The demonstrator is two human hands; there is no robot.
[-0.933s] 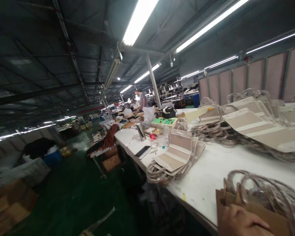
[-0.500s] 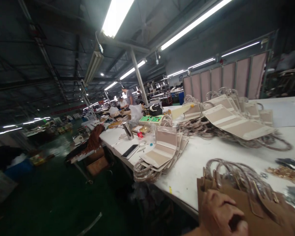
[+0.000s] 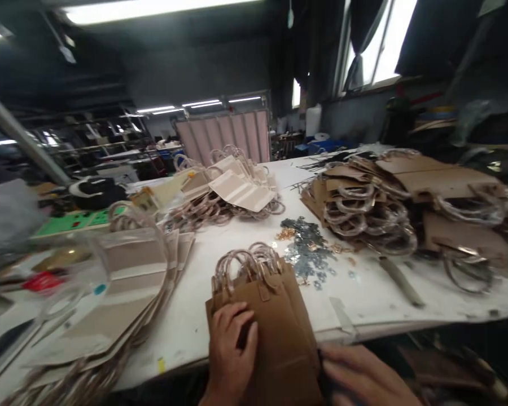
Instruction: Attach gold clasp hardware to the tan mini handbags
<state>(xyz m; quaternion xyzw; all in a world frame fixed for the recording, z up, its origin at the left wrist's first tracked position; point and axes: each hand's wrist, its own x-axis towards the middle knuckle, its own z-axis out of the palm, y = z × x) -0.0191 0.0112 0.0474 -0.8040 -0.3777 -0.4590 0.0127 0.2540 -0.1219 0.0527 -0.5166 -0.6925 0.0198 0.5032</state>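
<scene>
A stack of brown bag pieces with clear looped handles [image 3: 279,321] lies at the near edge of the white table [image 3: 220,242]. My left hand [image 3: 231,352] rests on top of the stack with its fingers curled and pressing into the upper piece. My right hand [image 3: 362,378] is at the bottom right. Its blurred fingers close on the stack's right edge, beside a dark patch I cannot make out.
Beige bag panels with handles are piled at the left [image 3: 127,282] and further back [image 3: 241,192]. A big heap of brown bags [image 3: 406,192] fills the right. Small metal fittings [image 3: 309,251] and a long tool [image 3: 400,279] lie behind the stack. A green panel [image 3: 76,220] is at the far left.
The view has swung right and down, from the hall onto the table. My left hand has stayed on the brown stack, and my right hand has come into view at its right edge.
</scene>
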